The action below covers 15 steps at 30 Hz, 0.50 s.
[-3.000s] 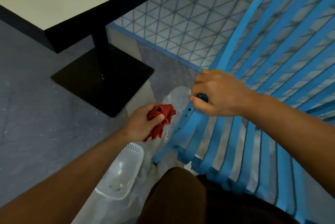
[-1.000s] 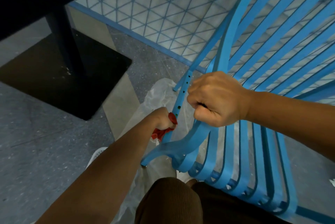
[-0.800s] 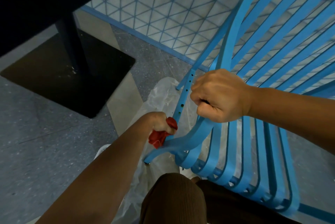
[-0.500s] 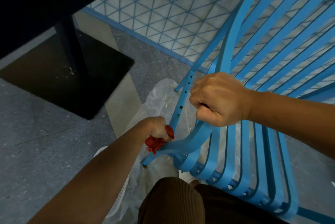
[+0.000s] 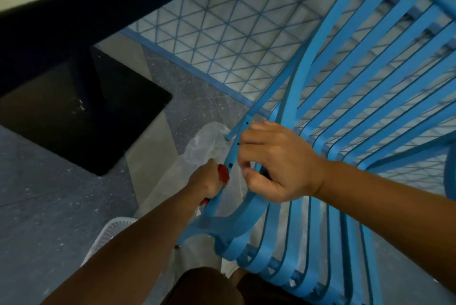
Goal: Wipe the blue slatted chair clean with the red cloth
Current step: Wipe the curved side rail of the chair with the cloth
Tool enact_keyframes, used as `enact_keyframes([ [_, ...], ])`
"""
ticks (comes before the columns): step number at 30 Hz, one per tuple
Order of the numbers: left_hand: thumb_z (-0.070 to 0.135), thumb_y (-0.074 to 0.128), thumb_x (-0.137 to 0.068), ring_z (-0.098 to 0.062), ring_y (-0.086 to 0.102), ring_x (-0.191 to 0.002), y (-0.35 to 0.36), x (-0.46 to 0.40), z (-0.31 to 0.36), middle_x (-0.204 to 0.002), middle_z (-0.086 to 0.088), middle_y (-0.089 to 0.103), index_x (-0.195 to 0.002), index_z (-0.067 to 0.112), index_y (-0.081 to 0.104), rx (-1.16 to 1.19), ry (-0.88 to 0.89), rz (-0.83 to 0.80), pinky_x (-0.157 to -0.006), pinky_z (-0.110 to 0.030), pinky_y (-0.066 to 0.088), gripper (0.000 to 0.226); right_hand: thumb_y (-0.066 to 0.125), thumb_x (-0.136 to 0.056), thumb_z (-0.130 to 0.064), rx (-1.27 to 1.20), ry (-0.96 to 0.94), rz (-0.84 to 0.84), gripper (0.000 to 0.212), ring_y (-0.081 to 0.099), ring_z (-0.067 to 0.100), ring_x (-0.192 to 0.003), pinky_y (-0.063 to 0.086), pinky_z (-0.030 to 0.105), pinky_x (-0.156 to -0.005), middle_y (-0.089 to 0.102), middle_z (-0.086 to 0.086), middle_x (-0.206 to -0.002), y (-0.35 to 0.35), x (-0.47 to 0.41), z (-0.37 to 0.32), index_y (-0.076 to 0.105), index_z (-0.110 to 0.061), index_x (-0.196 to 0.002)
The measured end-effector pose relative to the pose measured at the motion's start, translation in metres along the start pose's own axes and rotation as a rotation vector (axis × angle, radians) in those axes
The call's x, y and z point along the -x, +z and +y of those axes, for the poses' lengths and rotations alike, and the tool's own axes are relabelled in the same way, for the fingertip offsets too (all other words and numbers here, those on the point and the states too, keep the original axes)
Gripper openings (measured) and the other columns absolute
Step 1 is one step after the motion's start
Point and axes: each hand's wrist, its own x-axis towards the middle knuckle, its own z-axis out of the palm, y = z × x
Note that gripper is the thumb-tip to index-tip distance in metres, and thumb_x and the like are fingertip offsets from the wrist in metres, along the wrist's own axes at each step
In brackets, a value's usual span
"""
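Observation:
The blue slatted chair [image 5: 292, 92] fills the right half of the view, seen from above. My left hand [image 5: 206, 181] is closed around the red cloth [image 5: 223, 173] and presses it against the chair's thin side bar with small holes [image 5: 234, 151]. Most of the cloth is hidden in the fist. My right hand [image 5: 283, 164] curls loosely around the outermost left slat where seat meets back, fingers slightly lifted.
A black table base [image 5: 98, 119] and dark table edge [image 5: 74, 8] stand at the left. Clear plastic sheeting [image 5: 207, 141] lies on the floor under the chair's left side. A white perforated basket [image 5: 111, 233] sits beneath my left forearm. My brown trouser knee [image 5: 202, 287] is at the bottom.
My left hand has slid the red cloth up along the holed side bar. My right hand's tight fist on the slat has loosened. The view has tilted so the table edge shows again.

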Motion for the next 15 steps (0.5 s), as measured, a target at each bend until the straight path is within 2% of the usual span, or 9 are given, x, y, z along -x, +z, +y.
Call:
enact_keyframes([
  [2, 0.069, 0.049, -0.073, -0.023, 0.066, -0.080, -0.013, 0.025, 0.012, -0.094, -0.003, 0.066, -0.108, 0.020, 0.053, 0.017, 0.006, -0.015, -0.070, -0.043, 0.059, 0.060, 0.054, -0.089, -0.038, -0.038, 0.046, -0.031, 0.025, 0.052, 0.017, -0.085, 0.042, 0.039, -0.081, 0.061, -0.001, -0.091, -0.005, 0.001, 0.010, 0.070, -0.018, -0.091],
  [4, 0.057, 0.063, -0.082, -0.027, 0.065, -0.090, -0.032, 0.056, 0.029, -0.104, -0.005, 0.064, -0.117, 0.017, 0.047, 0.028, -0.011, -0.007, -0.074, -0.039, 0.054, 0.056, 0.051, -0.093, -0.050, -0.048, 0.151, -0.089, 0.036, 0.053, 0.020, -0.114, 0.039, 0.045, -0.102, 0.062, -0.003, -0.111, -0.011, 0.003, 0.030, 0.068, -0.023, -0.109],
  [6, 0.049, 0.070, -0.086, -0.028, 0.065, -0.096, -0.034, 0.060, 0.031, -0.109, -0.007, 0.063, -0.121, 0.016, 0.044, 0.038, -0.031, -0.010, -0.078, -0.039, 0.052, 0.055, 0.044, -0.090, -0.064, -0.005, 0.340, -0.151, 0.051, 0.032, 0.026, -0.145, 0.020, 0.054, -0.121, 0.055, -0.005, -0.135, -0.019, -0.001, 0.055, 0.064, -0.030, -0.123],
  [9, 0.047, 0.073, -0.086, -0.027, 0.065, -0.100, -0.034, 0.057, 0.029, -0.114, -0.007, 0.064, -0.125, 0.016, 0.044, 0.063, -0.038, -0.013, -0.086, -0.040, 0.054, 0.058, 0.049, -0.085, -0.065, 0.014, 0.613, -0.156, 0.065, -0.009, 0.025, -0.157, -0.006, 0.056, -0.125, 0.016, 0.000, -0.168, -0.025, -0.011, 0.079, 0.047, -0.039, -0.144],
  [11, 0.047, 0.074, -0.085, -0.025, 0.065, -0.099, -0.035, 0.054, 0.025, -0.112, -0.006, 0.065, -0.123, 0.017, 0.045, 0.077, -0.036, -0.015, -0.089, -0.040, 0.054, 0.056, 0.064, -0.088, -0.049, -0.074, 0.783, -0.044, 0.081, -0.018, 0.026, -0.156, -0.005, 0.051, -0.123, -0.011, -0.002, -0.171, -0.018, -0.015, 0.078, 0.024, -0.037, -0.157],
  [12, 0.047, 0.074, -0.085, -0.023, 0.064, -0.098, -0.035, 0.053, 0.025, -0.111, -0.005, 0.065, -0.121, 0.018, 0.046, 0.083, -0.034, -0.019, -0.088, -0.039, 0.054, 0.054, 0.069, -0.087, -0.040, -0.161, 0.903, 0.053, 0.087, -0.010, 0.028, -0.157, 0.005, 0.047, -0.123, -0.008, -0.001, -0.170, -0.014, -0.013, 0.074, 0.018, -0.035, -0.157],
  [13, 0.047, 0.075, -0.085, -0.023, 0.064, -0.098, -0.034, 0.053, 0.024, -0.110, -0.004, 0.065, -0.119, 0.019, 0.046, 0.091, -0.035, -0.023, -0.088, -0.038, 0.053, 0.053, 0.072, -0.086, -0.034, -0.295, 1.037, 0.158, 0.082, 0.011, 0.031, -0.154, 0.024, 0.043, -0.120, 0.010, 0.002, -0.166, -0.010, -0.010, 0.070, 0.023, -0.031, -0.151],
  [14, 0.047, 0.075, -0.085, -0.023, 0.064, -0.098, -0.033, 0.053, 0.024, -0.110, -0.004, 0.065, -0.119, 0.019, 0.047, 0.100, -0.035, -0.027, -0.087, -0.038, 0.053, 0.052, 0.073, -0.085, -0.030, -0.470, 1.148, 0.257, 0.064, 0.039, 0.033, -0.140, 0.045, 0.041, -0.106, 0.035, 0.006, -0.151, -0.006, -0.008, 0.067, 0.033, -0.027, -0.136],
  [15, 0.047, 0.075, -0.085, -0.023, 0.064, -0.098, -0.033, 0.053, 0.024, -0.110, -0.004, 0.065, -0.118, 0.019, 0.047, 0.104, -0.037, -0.026, -0.087, -0.037, 0.053, 0.052, 0.073, -0.086, -0.025, -0.637, 1.228, 0.308, 0.050, 0.058, 0.031, -0.118, 0.057, 0.042, -0.089, 0.051, 0.009, -0.130, -0.003, -0.008, 0.064, 0.040, -0.021, -0.123],
])
